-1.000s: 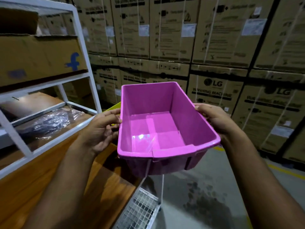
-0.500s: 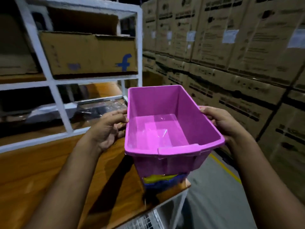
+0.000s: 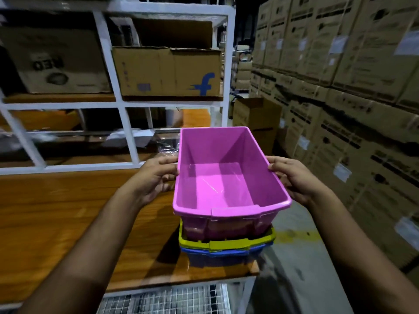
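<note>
An empty pink plastic bin [image 3: 226, 209] sits nested in a yellow bin [image 3: 226, 243], which sits in a blue bin [image 3: 222, 257], at the right end of a wooden shelf [image 3: 68, 211]. My left hand [image 3: 154, 177] grips the pink bin's left rim. On the opposite side my right hand [image 3: 292, 177] grips the right rim. The pink bin's inside holds nothing.
A white metal rack [image 3: 122, 105] rises behind the shelf with cardboard boxes [image 3: 167, 71] on its upper level. Stacked cartons [image 3: 351, 87] form a wall on the right across a grey floor aisle [image 3: 294, 279]. Wire mesh [image 3: 170, 300] lies below the shelf.
I turned left toward the rack, and the pink bin came down from the air into the yellow and blue bins. Both hands kept their grip on its rims.
</note>
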`<state>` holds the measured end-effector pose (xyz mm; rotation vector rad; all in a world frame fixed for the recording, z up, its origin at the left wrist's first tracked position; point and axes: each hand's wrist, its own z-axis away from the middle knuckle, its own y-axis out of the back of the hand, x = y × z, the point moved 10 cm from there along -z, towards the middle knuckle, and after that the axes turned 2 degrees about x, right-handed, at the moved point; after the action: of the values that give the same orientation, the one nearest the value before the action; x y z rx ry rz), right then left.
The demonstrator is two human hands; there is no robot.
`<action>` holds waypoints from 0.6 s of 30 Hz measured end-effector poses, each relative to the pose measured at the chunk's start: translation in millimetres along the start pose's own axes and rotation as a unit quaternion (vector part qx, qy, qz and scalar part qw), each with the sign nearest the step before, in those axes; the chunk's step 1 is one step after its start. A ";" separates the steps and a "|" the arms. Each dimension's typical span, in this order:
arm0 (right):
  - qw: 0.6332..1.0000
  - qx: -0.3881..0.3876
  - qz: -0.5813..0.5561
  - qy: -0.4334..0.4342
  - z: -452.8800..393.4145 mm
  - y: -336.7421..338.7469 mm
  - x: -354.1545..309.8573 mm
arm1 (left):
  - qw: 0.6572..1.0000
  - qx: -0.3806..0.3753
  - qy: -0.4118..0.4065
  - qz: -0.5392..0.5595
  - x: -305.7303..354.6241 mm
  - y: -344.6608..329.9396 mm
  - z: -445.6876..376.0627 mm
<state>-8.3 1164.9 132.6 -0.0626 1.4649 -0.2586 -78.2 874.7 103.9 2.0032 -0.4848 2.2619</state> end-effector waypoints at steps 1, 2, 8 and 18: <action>1.000 -0.004 -0.006 -0.008 -1.7 1.0 3.9 | 1.000 0.007 0.003 -0.001 -3.7 0.5 1.0; 1.000 -0.006 -0.010 -0.013 -3.5 2.9 8.8 | 1.000 0.013 0.005 -0.005 -7.6 0.4 2.9; 0.999 -0.022 -0.001 -0.036 -20.6 19.1 52.3 | 0.998 0.055 0.030 -0.027 -35.7 1.7 11.3; 0.997 -0.013 0.048 -0.056 -27.8 35.2 86.5 | 0.990 0.115 0.051 -0.069 -67.9 12.0 12.1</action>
<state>-23.7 1184.0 38.3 -0.0265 1.3549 -0.1552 -60.3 869.9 36.4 1.9358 -0.0750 2.4121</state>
